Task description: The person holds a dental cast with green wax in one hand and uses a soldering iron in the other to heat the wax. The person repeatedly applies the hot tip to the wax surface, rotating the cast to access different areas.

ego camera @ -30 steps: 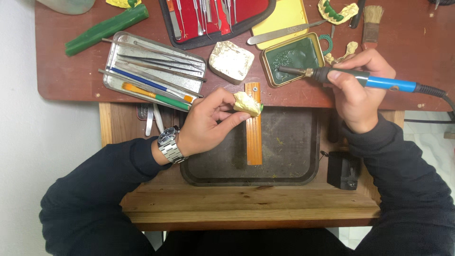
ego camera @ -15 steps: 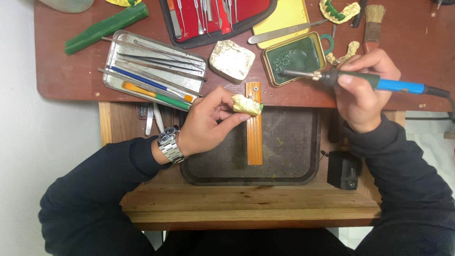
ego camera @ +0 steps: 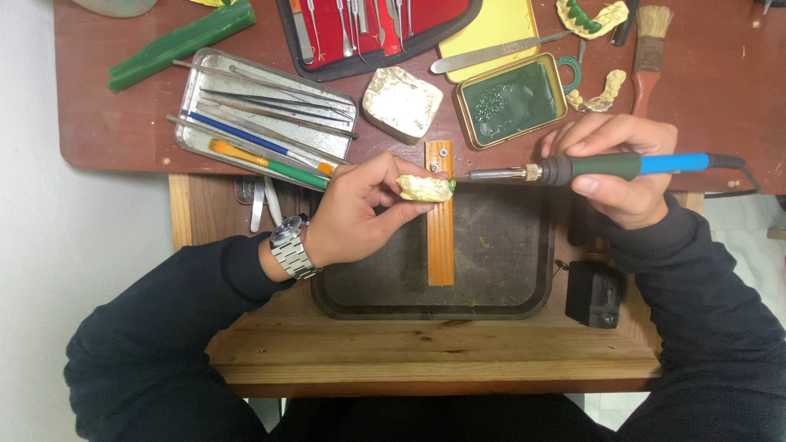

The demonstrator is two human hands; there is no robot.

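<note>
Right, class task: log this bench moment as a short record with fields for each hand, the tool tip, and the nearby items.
left hand: left hand pinches a pale dental cast over the wooden peg
right hand: right hand grips an electric wax tool with a blue handle
tool tip: at the cast's right end, by a green spot
nearby: green wax tin, metal instrument tray, brush

A dental technician's workbench in a small workshop.

The worn wooden bench (ego camera: 123,123) carries a metal tray of fine instruments (ego camera: 262,115), a red case of hand tools (ego camera: 368,24), a tin of green wax (ego camera: 509,100), plaster tooth casts (ego camera: 591,16), a brush (ego camera: 651,41) and an electric wax-heating pen (ego camera: 606,168).
</note>
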